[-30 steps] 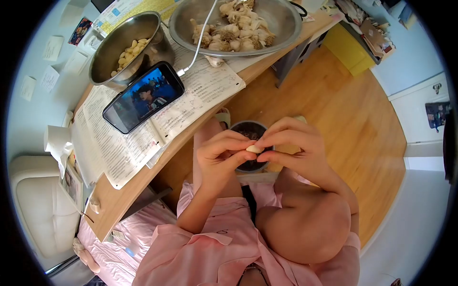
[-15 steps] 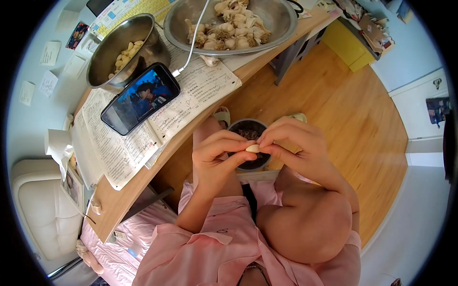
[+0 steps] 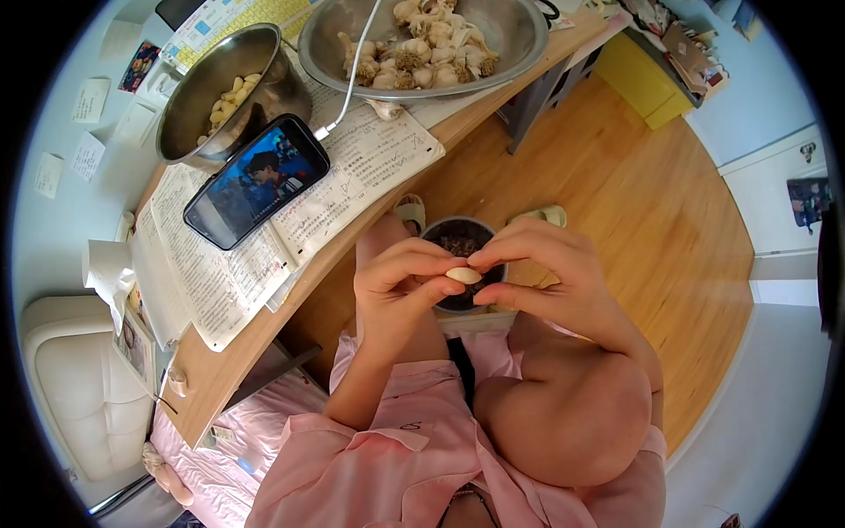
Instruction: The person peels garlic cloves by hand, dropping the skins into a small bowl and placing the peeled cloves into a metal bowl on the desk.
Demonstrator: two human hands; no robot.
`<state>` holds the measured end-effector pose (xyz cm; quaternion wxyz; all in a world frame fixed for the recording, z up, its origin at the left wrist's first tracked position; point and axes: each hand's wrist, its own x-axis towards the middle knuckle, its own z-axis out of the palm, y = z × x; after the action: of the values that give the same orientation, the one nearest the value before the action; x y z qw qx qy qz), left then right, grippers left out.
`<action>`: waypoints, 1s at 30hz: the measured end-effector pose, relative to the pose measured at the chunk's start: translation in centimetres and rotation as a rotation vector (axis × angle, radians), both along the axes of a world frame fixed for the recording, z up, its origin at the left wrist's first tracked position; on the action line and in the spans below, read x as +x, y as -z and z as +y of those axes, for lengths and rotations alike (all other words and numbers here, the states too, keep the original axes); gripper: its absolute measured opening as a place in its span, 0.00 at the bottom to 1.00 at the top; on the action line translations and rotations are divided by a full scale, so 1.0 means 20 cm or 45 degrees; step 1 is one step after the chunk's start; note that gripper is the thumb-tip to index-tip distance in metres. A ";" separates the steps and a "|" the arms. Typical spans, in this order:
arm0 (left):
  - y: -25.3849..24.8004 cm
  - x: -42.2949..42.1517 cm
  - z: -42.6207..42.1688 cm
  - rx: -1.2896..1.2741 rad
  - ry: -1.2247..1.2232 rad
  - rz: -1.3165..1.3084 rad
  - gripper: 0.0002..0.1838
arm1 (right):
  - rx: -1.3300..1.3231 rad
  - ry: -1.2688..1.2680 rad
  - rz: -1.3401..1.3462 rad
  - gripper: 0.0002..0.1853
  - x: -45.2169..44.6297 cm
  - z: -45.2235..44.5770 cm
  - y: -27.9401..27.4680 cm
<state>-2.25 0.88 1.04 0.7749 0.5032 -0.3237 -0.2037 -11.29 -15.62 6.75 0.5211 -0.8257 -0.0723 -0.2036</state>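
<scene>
A pale garlic clove (image 3: 463, 275) is pinched between the thumb and fingers of my left hand (image 3: 398, 282). My right hand (image 3: 547, 271) is at the clove's other side, its index fingertip by the upper edge and its thumb apart, lower down. Below both hands, a dark-filled bin (image 3: 458, 231) stands on the floor between my feet. On the desk, a deep metal pot (image 3: 198, 94) holds peeled cloves (image 3: 231, 104). The wide metal bowl (image 3: 321, 40) beside it contains several whole garlic bulbs (image 3: 422, 57).
A phone (image 3: 257, 180) with a white cable leans against the pot, over open printed pages (image 3: 352, 176) on the wooden desk (image 3: 211, 378). One garlic bulb (image 3: 385, 110) lies beside the bowl. A yellow box (image 3: 638, 84) stands at the upper right. A cream chair (image 3: 75, 387) is at left.
The clove has turned to lie more level in my left fingers. My right thumb has moved away from its index finger. The view has shifted slightly.
</scene>
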 end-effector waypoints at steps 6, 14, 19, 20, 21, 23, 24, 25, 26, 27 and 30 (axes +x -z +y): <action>-0.02 0.00 0.01 0.080 -0.008 -0.143 0.10 | 0.066 -0.067 -0.029 0.09 0.01 -0.02 0.05; -0.01 0.01 0.00 0.149 -0.073 -0.340 0.10 | 0.637 -0.054 0.230 0.04 0.00 0.02 0.09; 0.00 0.01 0.00 0.150 -0.043 -0.236 0.10 | 0.760 -0.038 0.318 0.04 0.00 0.02 0.10; 0.00 0.00 -0.01 0.136 -0.029 -0.191 0.10 | 0.776 -0.032 0.337 0.04 0.00 0.02 0.10; 0.00 0.00 -0.01 0.122 -0.016 -0.145 0.10 | 0.792 -0.027 0.356 0.04 0.00 0.02 0.10; 0.00 0.00 -0.01 0.101 0.001 -0.071 0.10 | 0.733 -0.075 0.306 0.05 0.00 -0.01 0.11; 0.00 0.00 -0.01 0.094 0.006 -0.043 0.09 | 0.704 -0.098 0.281 0.05 0.00 -0.01 0.12; 0.00 0.00 -0.01 0.086 0.011 -0.014 0.09 | 0.718 -0.097 0.262 0.05 0.00 -0.01 0.11; 0.00 0.01 -0.01 0.078 0.027 -0.024 0.09 | 0.733 -0.095 0.242 0.05 0.01 0.00 0.11; 0.00 0.02 -0.01 0.070 0.043 -0.034 0.09 | 0.749 -0.093 0.222 0.05 0.01 0.01 0.10; -0.01 0.03 -0.01 0.062 0.118 -0.009 0.08 | 0.429 -0.075 0.155 0.05 0.00 -0.02 0.08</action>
<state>-1.72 0.63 1.18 0.7510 0.5070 -0.3443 -0.2456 -11.20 -16.00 5.08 0.6611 -0.7351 -0.0295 -0.1472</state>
